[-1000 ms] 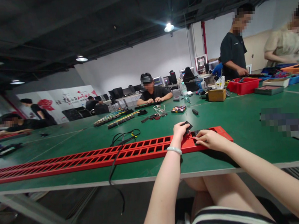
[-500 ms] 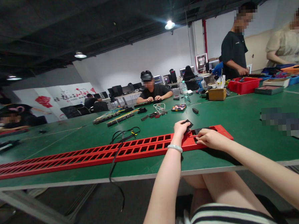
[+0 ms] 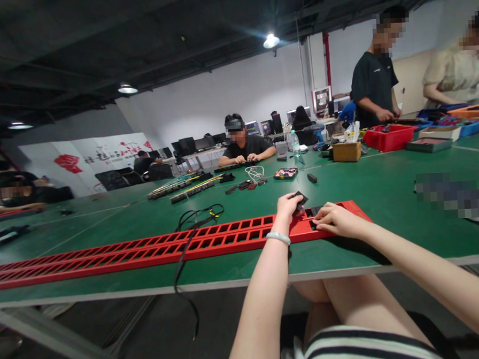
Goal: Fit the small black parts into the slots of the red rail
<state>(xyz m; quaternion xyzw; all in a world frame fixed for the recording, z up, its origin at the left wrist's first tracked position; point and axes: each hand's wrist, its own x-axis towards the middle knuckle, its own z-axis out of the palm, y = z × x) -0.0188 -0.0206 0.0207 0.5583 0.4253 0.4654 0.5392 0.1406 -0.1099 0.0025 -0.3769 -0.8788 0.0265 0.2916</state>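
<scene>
Stretching across the green table (image 3: 385, 193), a long red slotted rail (image 3: 147, 251) serves as the landmark here: a black cable (image 3: 186, 241) drapes over its middle and off the table edge. Toward the rail's right end, the left hand (image 3: 288, 206) pinches a small black part (image 3: 300, 199) just above the slots, while the right hand (image 3: 333, 221) lies curled on the rail beside it, fingertips pressing a dark piece (image 3: 316, 211) seated there. Doing this well likely means holding the rail steady and squaring the part to its slot before pushing it down.
</scene>
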